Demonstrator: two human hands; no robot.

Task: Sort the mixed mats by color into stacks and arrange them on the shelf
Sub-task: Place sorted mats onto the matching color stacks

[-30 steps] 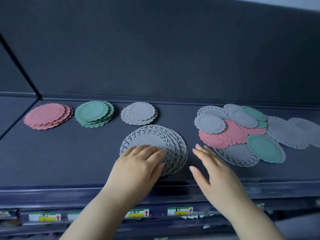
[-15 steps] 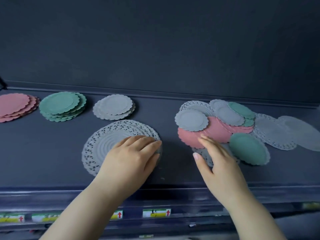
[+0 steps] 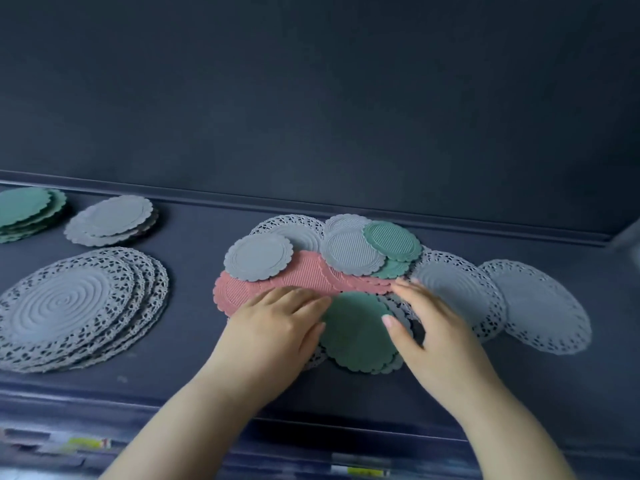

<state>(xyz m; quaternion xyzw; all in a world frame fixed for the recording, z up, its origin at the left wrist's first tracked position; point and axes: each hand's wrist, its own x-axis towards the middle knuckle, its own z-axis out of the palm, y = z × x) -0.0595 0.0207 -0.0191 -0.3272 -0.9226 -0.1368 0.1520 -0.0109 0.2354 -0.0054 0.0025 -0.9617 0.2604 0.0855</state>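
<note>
A mixed heap of mats lies mid-shelf: pink mats (image 3: pixel 304 277), small grey mats (image 3: pixel 258 257), green mats (image 3: pixel 391 240) and grey lace mats (image 3: pixel 457 289). A large green mat (image 3: pixel 356 329) lies at the heap's front, between my hands. My left hand (image 3: pixel 273 327) rests flat on the pink mats' front edge, fingers straight. My right hand (image 3: pixel 433 327) lies on the lace mat to the right of the green one, fingers extended and thumb on the green mat's edge. Sorted stacks stand at left: large grey lace mats (image 3: pixel 76 306), small grey mats (image 3: pixel 110 220), green mats (image 3: pixel 27 209).
The dark shelf (image 3: pixel 194 341) has a back wall and a raised front lip with price labels (image 3: pixel 360 471) below. Another grey lace mat (image 3: pixel 540 306) lies at the heap's right end. Bare shelf shows between the lace stack and the heap.
My left hand left the lace stack and moved right onto the pink mats. My right hand went further into the heap. The view shifted right, so the pink stack is out of frame.
</note>
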